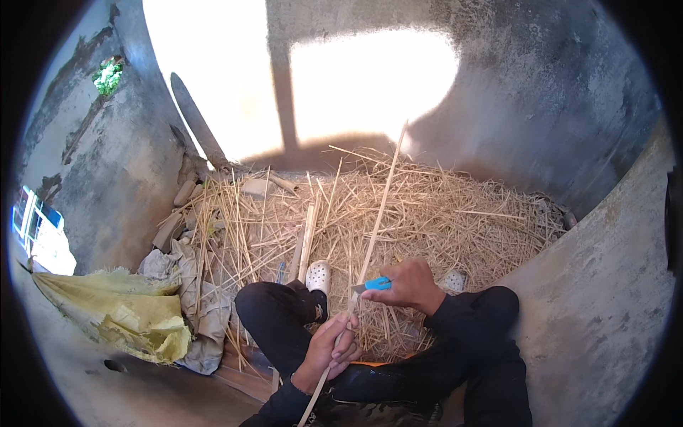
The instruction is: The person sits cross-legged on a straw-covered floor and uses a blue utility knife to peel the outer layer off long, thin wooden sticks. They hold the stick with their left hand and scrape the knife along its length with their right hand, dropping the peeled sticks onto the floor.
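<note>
A long, thin bamboo strip [380, 218] slants from my lap up toward the far wall. My left hand [330, 350] is closed around its lower part. In my right hand [409, 287] is a utility knife [373, 285] with a blue handle, gripped in closed fingers. Its blade lies against the strip a little above my left hand; whether it cuts into the strip I cannot tell. The strip's lower end runs past my left wrist and out of the picture.
Bamboo shavings [455, 220] lie heaped between my legs and the wall. Longer strips [228, 228] and split pieces [308, 235] lie at the left. A torn yellow sack [135, 317] and a greyish cloth [206, 313] are at my left. Concrete walls [512, 92] stand close around; a white clog [319, 276] is on my foot.
</note>
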The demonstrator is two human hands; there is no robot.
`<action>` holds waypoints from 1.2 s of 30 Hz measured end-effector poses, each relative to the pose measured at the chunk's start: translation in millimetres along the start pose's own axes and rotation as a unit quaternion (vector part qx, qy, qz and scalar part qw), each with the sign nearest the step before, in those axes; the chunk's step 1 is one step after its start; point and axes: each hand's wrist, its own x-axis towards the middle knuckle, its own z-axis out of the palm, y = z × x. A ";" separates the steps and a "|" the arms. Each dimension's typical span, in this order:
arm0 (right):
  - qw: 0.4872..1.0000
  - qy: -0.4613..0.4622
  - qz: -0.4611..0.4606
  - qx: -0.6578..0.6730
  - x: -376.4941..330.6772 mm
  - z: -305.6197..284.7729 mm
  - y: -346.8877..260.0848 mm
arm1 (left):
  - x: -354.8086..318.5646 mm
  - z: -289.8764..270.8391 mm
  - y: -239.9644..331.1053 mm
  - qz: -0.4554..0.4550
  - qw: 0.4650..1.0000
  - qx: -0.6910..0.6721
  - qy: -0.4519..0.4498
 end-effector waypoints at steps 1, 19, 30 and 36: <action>1.000 0.000 0.010 0.013 -1.8 9.7 -3.4 | -0.4 -3.9 -1.9 -0.010 0.999 -0.048 0.000; 0.997 0.055 0.047 0.008 10.1 11.0 24.5 | -2.1 -3.3 1.4 -0.035 0.996 -0.078 -0.011; 0.995 0.045 0.089 -0.027 22.5 -2.5 44.7 | -15.8 5.0 4.4 -0.038 0.999 0.000 -0.009; 0.992 0.064 0.105 0.002 25.2 0.3 62.9 | -23.6 6.1 -1.8 -0.068 0.997 0.021 -0.007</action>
